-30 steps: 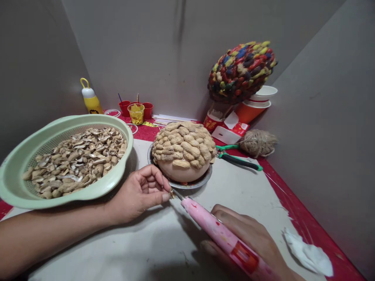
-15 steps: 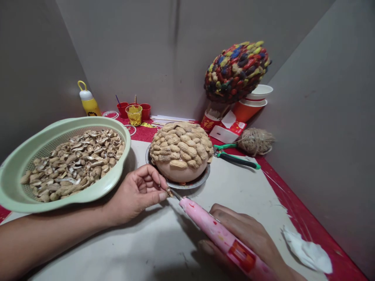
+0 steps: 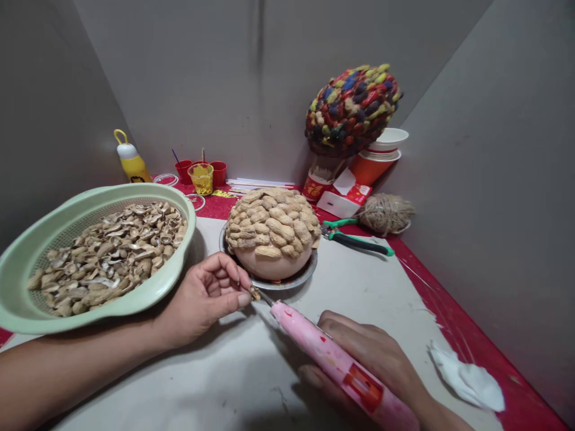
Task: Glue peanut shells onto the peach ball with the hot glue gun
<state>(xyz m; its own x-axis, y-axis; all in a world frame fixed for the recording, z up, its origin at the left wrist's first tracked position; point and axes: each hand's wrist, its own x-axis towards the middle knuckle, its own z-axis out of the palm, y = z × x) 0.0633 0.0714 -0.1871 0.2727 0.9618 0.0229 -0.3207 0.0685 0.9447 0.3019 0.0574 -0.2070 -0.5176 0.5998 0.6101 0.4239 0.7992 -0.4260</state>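
My left hand point(image 3: 211, 293) pinches a small brown piece of peanut shell point(image 3: 255, 293) between thumb and fingertips. Gripped in my right hand point(image 3: 372, 353) is a pink hot glue gun point(image 3: 314, 344) with an orange switch. Its thin metal nozzle meets the shell piece, or comes very close to it. Just behind them sits a rounded, pale form point(image 3: 274, 266) in a dark metal dish point(image 3: 302, 280). Rows of peanut shells point(image 3: 281, 228) cover its upper part, while its lower front is bare and smooth. My left forearm lies along the front of a green colander point(image 3: 187, 239) holding loose peanut shells point(image 3: 121, 257).
Green-handled pliers point(image 3: 359, 242) and a twine ball point(image 3: 387, 214) lie right of the dish. A crumpled tissue point(image 3: 469, 380) is at the right. Behind stand a multicoloured shell-covered ball point(image 3: 353, 111), stacked paper cups point(image 3: 375, 170), paint cups point(image 3: 201, 178) and a yellow bottle point(image 3: 133, 163).
The whole scene has slid slightly left in view as the camera turned. Both hands keep nearly the same pose, with the nozzle still at the shell piece.
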